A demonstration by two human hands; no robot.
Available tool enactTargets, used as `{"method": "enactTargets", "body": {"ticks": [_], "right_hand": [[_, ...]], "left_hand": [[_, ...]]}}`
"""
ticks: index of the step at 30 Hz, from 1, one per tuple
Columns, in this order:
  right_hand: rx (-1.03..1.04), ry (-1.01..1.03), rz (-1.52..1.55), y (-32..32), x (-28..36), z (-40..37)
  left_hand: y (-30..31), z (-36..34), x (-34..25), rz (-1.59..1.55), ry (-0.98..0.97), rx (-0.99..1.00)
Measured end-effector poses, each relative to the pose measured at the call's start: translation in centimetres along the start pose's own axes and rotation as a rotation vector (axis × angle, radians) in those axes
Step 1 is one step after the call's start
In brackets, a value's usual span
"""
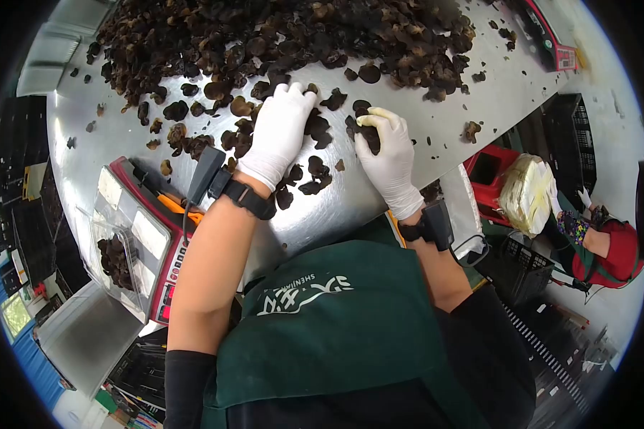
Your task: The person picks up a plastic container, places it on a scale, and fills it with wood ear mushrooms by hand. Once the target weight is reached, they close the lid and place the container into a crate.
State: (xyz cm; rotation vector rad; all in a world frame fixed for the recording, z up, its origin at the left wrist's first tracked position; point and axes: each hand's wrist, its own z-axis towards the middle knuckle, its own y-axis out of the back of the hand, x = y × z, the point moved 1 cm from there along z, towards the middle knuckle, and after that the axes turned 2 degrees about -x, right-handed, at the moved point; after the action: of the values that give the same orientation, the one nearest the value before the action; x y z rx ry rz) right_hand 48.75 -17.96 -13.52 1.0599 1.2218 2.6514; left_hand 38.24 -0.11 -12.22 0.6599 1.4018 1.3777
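Observation:
A big heap of dark brown wood ear mushrooms (286, 43) covers the far part of the metal table (322, 229), with loose pieces scattered nearer me. My left hand (280, 132), in a white glove, lies palm down over some of these pieces at the heap's near edge. Its fingers are stretched out, and what is beneath the palm is hidden. To the right, my white-gloved right hand (390, 157) has its thumb and fingers curled round a few dark wood ear pieces (369, 136), just above the tabletop.
At the left stands a red scale (166, 268) bearing a clear plastic box (114, 247) with mushrooms inside. Another red scale (544, 36) is at the far right. Beyond the table's right edge, a person in red (612, 250) is near a wrapped pale bundle (526, 194) and black crates (576, 136).

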Motion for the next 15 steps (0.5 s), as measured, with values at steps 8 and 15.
{"method": "enactTargets", "body": {"ticks": [8, 15], "right_hand": [[0.179, 0.109, -0.121, -1.6, 1.1, 4.4], [0.254, 0.131, -0.049, -3.7, -1.3, 3.2]], "left_hand": [[2.9, -3.4, -1.4, -0.245, 0.144, -0.326], [3.2, -7.6, -3.2, -1.632, 0.698, -0.077]]}}
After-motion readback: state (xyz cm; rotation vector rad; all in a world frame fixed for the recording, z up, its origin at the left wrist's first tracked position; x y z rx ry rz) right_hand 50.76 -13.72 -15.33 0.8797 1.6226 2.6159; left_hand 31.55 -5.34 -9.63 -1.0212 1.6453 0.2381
